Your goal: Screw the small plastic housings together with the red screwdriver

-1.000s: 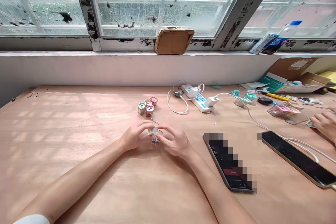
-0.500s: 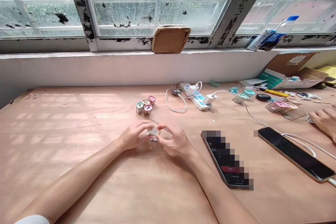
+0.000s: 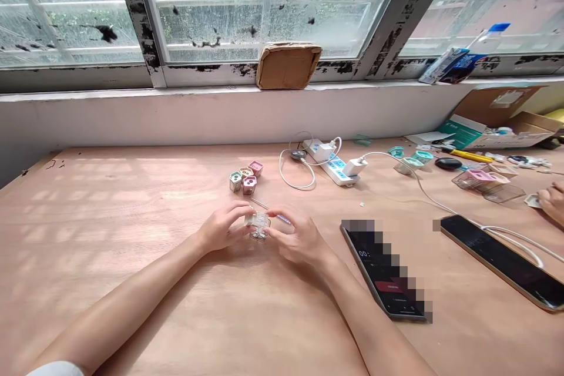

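Head view: the left hand (image 3: 224, 227) and right hand (image 3: 300, 239) both hold a clear box (image 3: 258, 225) between fingertips, left of the phone (image 3: 383, 276) on the counter (image 3: 242, 323). Handling this box seems the step underway; it calls for light, steady pressure. Forearms converge, fingers bent.

The wooden table (image 3: 211, 317) carries a power strip (image 3: 337, 174); left of this strip stand four small containers (image 3: 249, 185), nearer than it lies a phone (image 3: 374, 270), rightward a yellow tool (image 3: 472, 156).

"00:" on the part-pixelated phone (image 3: 381, 277) (other print too small)
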`<move>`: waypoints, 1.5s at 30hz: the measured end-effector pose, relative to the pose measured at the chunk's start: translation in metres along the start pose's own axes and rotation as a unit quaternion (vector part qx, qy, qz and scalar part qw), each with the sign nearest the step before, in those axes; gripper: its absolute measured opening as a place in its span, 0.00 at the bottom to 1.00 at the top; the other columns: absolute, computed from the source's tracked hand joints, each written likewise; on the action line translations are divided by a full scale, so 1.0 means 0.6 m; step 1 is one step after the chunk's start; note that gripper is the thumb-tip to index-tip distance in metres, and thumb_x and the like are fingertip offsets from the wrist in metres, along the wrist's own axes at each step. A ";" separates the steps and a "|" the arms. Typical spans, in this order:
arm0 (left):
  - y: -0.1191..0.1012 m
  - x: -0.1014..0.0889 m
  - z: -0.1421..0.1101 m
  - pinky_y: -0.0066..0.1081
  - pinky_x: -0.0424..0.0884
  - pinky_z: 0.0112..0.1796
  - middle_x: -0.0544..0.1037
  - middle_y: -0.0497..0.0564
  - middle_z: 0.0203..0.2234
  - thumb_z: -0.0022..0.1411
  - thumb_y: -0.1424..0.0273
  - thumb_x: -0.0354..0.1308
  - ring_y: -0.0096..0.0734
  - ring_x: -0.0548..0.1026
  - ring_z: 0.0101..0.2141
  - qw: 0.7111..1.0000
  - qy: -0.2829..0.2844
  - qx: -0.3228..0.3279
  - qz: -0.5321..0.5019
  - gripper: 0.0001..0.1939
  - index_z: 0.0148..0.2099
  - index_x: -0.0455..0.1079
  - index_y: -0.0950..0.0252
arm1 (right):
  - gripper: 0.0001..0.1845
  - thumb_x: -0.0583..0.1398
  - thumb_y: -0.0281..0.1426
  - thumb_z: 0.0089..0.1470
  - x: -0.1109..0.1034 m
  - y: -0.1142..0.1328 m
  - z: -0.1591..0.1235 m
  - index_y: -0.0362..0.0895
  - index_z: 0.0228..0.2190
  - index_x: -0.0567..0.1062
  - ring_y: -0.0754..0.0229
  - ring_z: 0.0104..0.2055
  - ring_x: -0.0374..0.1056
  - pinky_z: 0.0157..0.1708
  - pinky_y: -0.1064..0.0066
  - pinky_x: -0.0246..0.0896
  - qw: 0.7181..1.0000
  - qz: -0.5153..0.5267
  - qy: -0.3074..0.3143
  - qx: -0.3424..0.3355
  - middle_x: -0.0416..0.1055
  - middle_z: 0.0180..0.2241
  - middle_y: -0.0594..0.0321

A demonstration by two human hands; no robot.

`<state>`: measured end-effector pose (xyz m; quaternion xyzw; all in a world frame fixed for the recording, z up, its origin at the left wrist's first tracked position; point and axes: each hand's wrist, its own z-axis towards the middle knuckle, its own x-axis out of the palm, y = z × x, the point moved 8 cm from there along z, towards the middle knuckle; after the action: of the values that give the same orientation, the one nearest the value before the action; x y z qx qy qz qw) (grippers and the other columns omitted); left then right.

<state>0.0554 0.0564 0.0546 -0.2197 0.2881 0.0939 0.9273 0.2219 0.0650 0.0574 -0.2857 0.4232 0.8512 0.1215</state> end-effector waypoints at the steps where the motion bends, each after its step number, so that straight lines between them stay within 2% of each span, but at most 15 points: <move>1: 0.000 0.001 0.000 0.35 0.78 0.43 0.77 0.60 0.45 0.68 0.70 0.60 0.38 0.79 0.45 1.000 -0.001 0.000 0.000 0.17 0.57 0.66 0.64 | 0.06 0.64 0.34 0.57 0.001 0.002 0.000 0.49 0.38 0.75 0.53 0.40 0.76 0.42 0.62 0.71 1.000 0.002 -0.002 -0.003 0.79 0.37 0.60; 7: 0.007 0.001 -0.001 0.35 0.78 0.45 0.77 0.60 0.46 0.68 0.70 0.60 0.38 0.78 0.46 0.999 -0.021 -0.008 -0.025 0.16 0.56 0.67 0.64 | 0.06 0.64 0.31 0.55 -0.012 -0.005 -0.005 0.48 0.37 0.75 0.54 0.38 0.75 0.41 0.63 0.72 0.999 -0.015 -0.038 -0.006 0.78 0.35 0.61; 11: 0.043 -0.030 -0.009 0.35 0.78 0.45 0.79 0.56 0.42 0.68 0.71 0.61 0.35 0.80 0.43 0.992 -0.093 -0.086 -0.026 0.15 0.55 0.67 0.64 | 0.08 0.64 0.32 0.55 -0.044 -0.031 -0.010 0.47 0.39 0.75 0.53 0.40 0.76 0.43 0.61 0.73 0.995 -0.015 -0.097 0.030 0.78 0.37 0.60; 14: 0.049 -0.041 -0.010 0.35 0.78 0.45 0.80 0.56 0.42 0.67 0.70 0.61 0.35 0.80 0.43 0.989 -0.111 -0.100 -0.019 0.15 0.54 0.67 0.64 | 0.10 0.64 0.33 0.57 -0.039 -0.035 -0.008 0.47 0.42 0.76 0.53 0.40 0.77 0.43 0.61 0.73 0.997 -0.022 -0.071 0.037 0.79 0.38 0.60; 18: 0.028 -0.031 -0.001 0.36 0.77 0.46 0.79 0.57 0.44 0.68 0.71 0.61 0.36 0.79 0.47 0.995 -0.083 -0.057 -0.018 0.15 0.55 0.68 0.63 | 0.12 0.64 0.31 0.56 -0.011 -0.023 -0.007 0.48 0.44 0.76 0.54 0.42 0.77 0.44 0.62 0.73 1.000 -0.018 -0.006 0.017 0.80 0.40 0.60; 27: 0.016 -0.018 0.003 0.38 0.77 0.48 0.77 0.59 0.48 0.67 0.70 0.61 0.38 0.78 0.49 0.998 -0.062 -0.024 -0.013 0.17 0.57 0.69 0.62 | 0.12 0.64 0.30 0.54 -0.007 -0.015 -0.007 0.48 0.42 0.76 0.53 0.42 0.77 0.45 0.61 0.73 1.000 0.003 0.012 0.022 0.80 0.40 0.60; 33: 0.003 0.001 0.005 0.37 0.77 0.47 0.79 0.59 0.47 0.66 0.70 0.62 0.39 0.79 0.47 0.999 -0.032 -0.002 -0.039 0.20 0.59 0.66 0.62 | 0.10 0.62 0.34 0.58 -0.005 -0.018 -0.007 0.48 0.43 0.76 0.54 0.40 0.77 0.42 0.63 0.73 1.000 0.024 -0.008 0.013 0.80 0.37 0.61; 38: -0.004 0.013 0.006 0.37 0.77 0.46 0.79 0.61 0.48 0.66 0.70 0.63 0.38 0.80 0.47 1.000 0.002 0.006 -0.027 0.14 0.53 0.69 0.64 | 0.08 0.61 0.35 0.60 -0.004 -0.033 -0.008 0.47 0.41 0.76 0.56 0.37 0.78 0.39 0.65 0.74 0.999 0.022 -0.039 0.019 0.80 0.35 0.61; 45: -0.005 0.019 0.008 0.39 0.76 0.50 0.77 0.62 0.51 0.69 0.73 0.57 0.39 0.77 0.51 1.000 0.026 0.018 0.001 0.13 0.54 0.70 0.63 | 0.08 0.60 0.35 0.61 0.004 -0.030 -0.007 0.48 0.40 0.78 0.56 0.36 0.78 0.40 0.64 0.75 0.999 0.022 -0.032 0.021 0.81 0.35 0.61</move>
<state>0.0679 0.0567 0.0526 -0.2047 0.3137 0.0842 0.9234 0.2300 0.0729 0.0422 -0.2462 0.4432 0.8533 0.1221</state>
